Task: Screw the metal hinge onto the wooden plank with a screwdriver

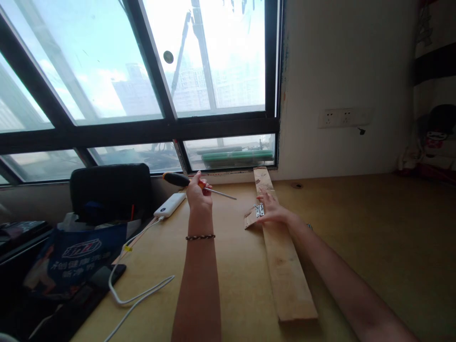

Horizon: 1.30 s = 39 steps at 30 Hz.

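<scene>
My left hand [200, 192] is closed around the black-and-orange handle of a screwdriver [221, 193]. The thin metal shaft points right, towards the plank, with its tip in the air. Across the table, my right hand [272, 209] lies over a long wooden plank [285, 273], its fingers apart. Thumb and fingertips are beside a small silver metal hinge [259, 210]. The hinge sits where the plank meets a short piece of wood [250, 217], which juts out to the left. My right hand covers part of the plank there.
A white power bank [171, 205] with a white cable [142, 297] lies on the table's left side. Left of the table are a black chair [110, 192] and a blue bag [76, 256]. The window [221, 61] and wall sockets [345, 117] are behind.
</scene>
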Each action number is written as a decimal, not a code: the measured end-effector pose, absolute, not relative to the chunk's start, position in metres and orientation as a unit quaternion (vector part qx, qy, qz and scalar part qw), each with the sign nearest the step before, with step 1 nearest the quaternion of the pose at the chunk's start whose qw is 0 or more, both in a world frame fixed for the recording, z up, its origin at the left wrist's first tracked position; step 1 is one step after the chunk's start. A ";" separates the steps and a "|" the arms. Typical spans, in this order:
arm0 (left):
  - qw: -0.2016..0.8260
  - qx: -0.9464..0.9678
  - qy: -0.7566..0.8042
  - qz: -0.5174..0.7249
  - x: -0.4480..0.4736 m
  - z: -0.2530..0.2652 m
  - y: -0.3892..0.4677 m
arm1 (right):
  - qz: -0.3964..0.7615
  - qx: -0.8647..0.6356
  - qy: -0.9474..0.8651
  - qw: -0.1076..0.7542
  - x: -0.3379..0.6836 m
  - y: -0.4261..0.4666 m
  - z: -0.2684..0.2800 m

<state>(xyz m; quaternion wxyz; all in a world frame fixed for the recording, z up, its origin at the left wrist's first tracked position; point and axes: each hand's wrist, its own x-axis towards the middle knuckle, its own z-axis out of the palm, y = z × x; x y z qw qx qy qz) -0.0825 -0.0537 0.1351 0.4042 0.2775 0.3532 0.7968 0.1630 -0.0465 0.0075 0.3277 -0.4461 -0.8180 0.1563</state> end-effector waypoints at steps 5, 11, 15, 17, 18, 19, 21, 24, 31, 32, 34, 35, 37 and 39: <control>0.429 0.375 0.502 0.651 -0.087 0.109 -0.039 | 0.148 -0.427 -0.843 0.291 0.157 -0.034 0.000; 0.490 0.484 0.645 0.333 -0.075 0.058 -0.021 | 0.157 -0.416 -0.842 0.304 0.157 -0.037 0.002; 0.540 0.490 0.633 0.260 -0.056 0.035 -0.018 | 0.157 -0.410 -0.829 0.346 0.158 -0.036 -0.002; 0.581 0.490 0.595 0.260 -0.051 0.029 -0.018 | 0.166 -0.406 -0.825 0.357 0.159 -0.036 -0.004; 0.596 0.491 0.581 0.258 -0.050 0.027 -0.017 | 0.173 -0.404 -0.822 0.361 0.159 -0.036 -0.004; 0.607 0.491 0.571 0.255 -0.050 0.024 -0.016 | 0.181 -0.404 -0.820 0.364 0.160 -0.036 -0.004; 0.625 0.482 0.560 0.253 -0.050 0.020 -0.013 | 0.190 -0.403 -0.816 0.368 0.160 -0.037 -0.004; 0.663 0.449 0.538 0.262 -0.051 0.012 -0.007 | 0.191 -0.404 -0.813 0.374 0.160 -0.037 -0.004; 0.676 0.423 0.537 0.275 -0.050 0.010 -0.001 | 0.200 -0.399 -0.818 0.362 0.163 -0.037 -0.005; 0.673 0.421 0.539 0.281 -0.050 0.011 -0.001 | 0.204 -0.396 -0.821 0.356 0.164 -0.037 -0.004; 0.674 0.416 0.539 0.286 -0.051 0.012 -0.001 | 0.207 -0.394 -0.827 0.344 0.166 -0.038 -0.002; 0.677 0.415 0.537 0.287 -0.051 0.013 -0.001 | 0.205 -0.396 -0.829 0.338 0.167 -0.039 0.000; 0.685 0.412 0.530 0.283 -0.052 0.013 -0.001 | 0.194 -0.402 -0.832 0.330 0.169 -0.040 0.001; 0.690 0.411 0.526 0.278 -0.052 0.013 -0.001 | 0.182 -0.408 -0.831 0.332 0.169 -0.041 0.002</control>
